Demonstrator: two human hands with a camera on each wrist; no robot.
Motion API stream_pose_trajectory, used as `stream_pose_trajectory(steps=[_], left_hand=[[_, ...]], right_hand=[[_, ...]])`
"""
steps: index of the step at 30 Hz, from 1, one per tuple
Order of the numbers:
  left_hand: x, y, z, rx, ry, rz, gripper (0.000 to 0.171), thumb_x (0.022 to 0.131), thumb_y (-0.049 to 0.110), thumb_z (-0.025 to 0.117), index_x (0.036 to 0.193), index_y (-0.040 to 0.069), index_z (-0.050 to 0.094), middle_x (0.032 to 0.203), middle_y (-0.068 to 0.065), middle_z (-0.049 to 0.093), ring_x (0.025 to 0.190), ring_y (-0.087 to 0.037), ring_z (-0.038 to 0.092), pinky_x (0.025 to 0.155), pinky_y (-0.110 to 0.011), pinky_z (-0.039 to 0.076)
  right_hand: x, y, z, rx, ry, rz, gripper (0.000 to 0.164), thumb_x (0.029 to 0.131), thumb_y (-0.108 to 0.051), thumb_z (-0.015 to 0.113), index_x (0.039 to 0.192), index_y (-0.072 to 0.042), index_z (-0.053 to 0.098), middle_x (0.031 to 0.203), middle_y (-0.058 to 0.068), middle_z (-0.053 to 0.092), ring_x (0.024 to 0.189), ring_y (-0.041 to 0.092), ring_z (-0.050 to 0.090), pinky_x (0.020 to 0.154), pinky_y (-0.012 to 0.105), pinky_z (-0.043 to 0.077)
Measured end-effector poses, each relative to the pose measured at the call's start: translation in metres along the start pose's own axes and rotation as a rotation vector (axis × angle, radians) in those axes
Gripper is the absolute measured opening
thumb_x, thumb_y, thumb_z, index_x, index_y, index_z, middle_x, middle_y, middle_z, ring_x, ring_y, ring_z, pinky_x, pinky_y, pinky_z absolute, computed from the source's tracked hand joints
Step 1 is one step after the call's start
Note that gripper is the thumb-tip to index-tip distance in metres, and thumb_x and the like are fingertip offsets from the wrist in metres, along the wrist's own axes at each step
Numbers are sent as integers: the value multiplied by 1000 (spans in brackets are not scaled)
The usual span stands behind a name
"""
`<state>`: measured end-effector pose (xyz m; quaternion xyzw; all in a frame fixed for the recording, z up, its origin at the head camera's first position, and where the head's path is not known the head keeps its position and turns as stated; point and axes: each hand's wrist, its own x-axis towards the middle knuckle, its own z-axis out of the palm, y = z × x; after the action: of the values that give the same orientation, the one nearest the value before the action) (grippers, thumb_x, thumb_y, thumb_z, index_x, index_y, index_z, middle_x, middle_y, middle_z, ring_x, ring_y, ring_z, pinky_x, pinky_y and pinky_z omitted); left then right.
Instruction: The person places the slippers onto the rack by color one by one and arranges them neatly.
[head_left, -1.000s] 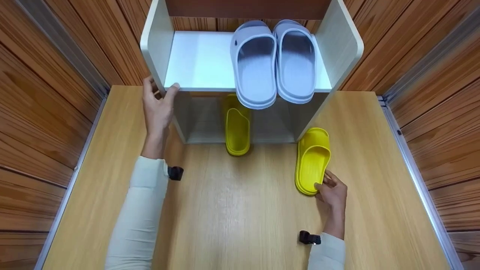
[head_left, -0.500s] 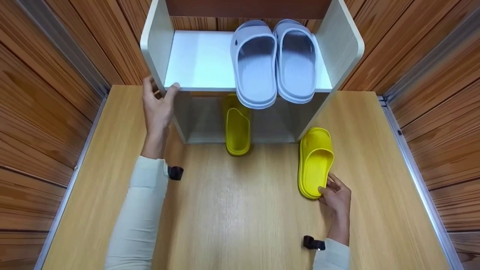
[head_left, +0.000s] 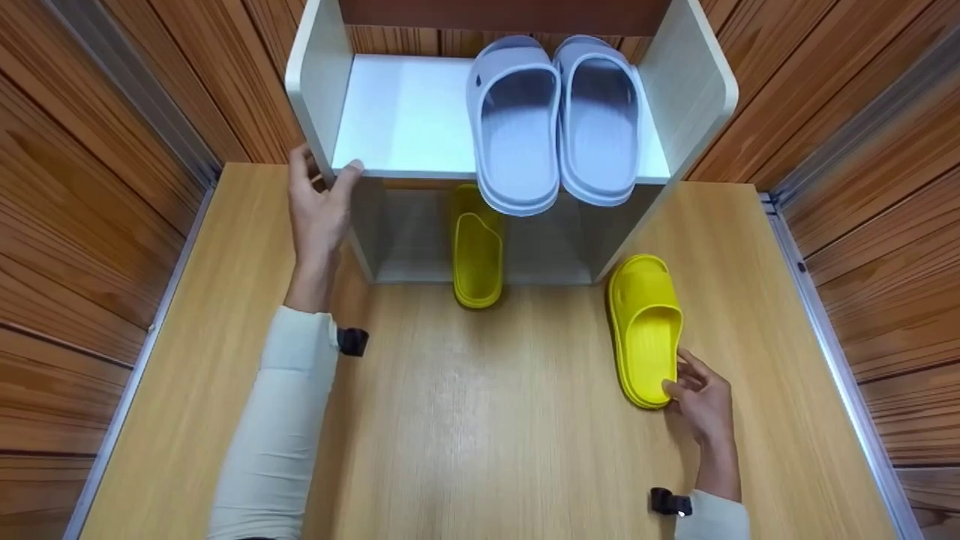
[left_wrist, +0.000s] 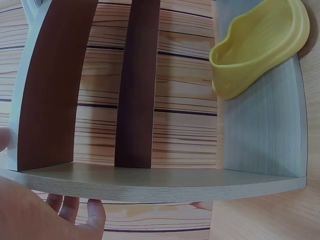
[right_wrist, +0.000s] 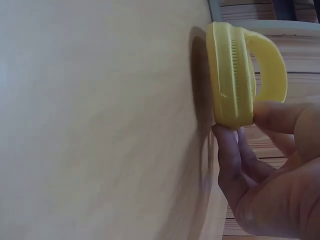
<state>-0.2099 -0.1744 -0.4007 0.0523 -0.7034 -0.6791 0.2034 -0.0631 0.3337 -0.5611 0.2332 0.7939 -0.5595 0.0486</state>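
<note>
My left hand (head_left: 319, 221) grips the left side of a pale two-level shoe rack (head_left: 319, 82), thumb on the upper shelf's front edge and fingers round the outer panel. At the rack's front right corner, my right hand (head_left: 705, 409) pinches a yellow slipper (head_left: 645, 289) by its heel. The right wrist view shows the thumb on top of that slipper (right_wrist: 230, 75) and fingertips at its sole; its shadow falls beside it on the floor. Another yellow slipper (head_left: 478, 262) is on the lower level, toe inward, heel sticking out past the front.
Two lavender-grey slippers (head_left: 517, 142) sit side by side on the right part of the white upper shelf (head_left: 409, 112), heels overhanging its edge. Wood-patterned walls (head_left: 892, 225) with metal strips along the bottom enclose the light wooden floor (head_left: 465, 435) on both sides.
My right hand and its yellow slipper have moved right and slightly toward me, away from the rack's corner. The slipper's heel has swung to the right. My left hand keeps its hold.
</note>
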Motion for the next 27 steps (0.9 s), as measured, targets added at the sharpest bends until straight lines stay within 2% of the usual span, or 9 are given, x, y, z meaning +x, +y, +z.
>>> stream_pose_trajectory(steps=[8,17,24,27], left_hand=[[1,2,-1,-2,4,-11,61,93,24,68,145,6,43,142,-13,47,123,-22,44,96,-38,39],[1,-1,-2,16,1,-44,61,94,25,68,147,8,42,145,-12,46,124,-21,43,97,-38,40],[2,-2,-2,21,1,-37,61,94,24,67,147,7,42,144,-13,46,125,-22,43,97,-38,39],[2,-1,-1,27,2,-32,61,94,24,67,147,7,41,142,-13,46,125,-23,43,97,-38,38]], right_hand=[[-2,8,-6,-14,-60,-77,65,94,7,64,154,-7,42,132,20,52,94,13,59,70,31,57],[-9,13,-11,-24,-98,-63,66,95,5,65,155,-7,40,136,19,50,100,13,60,74,31,57],[-14,16,-16,-39,-138,-115,65,92,8,66,153,-3,43,132,19,52,99,11,61,73,31,57],[-16,15,-17,-43,-160,-122,66,92,8,66,153,-3,43,134,20,51,102,11,60,75,30,57]])
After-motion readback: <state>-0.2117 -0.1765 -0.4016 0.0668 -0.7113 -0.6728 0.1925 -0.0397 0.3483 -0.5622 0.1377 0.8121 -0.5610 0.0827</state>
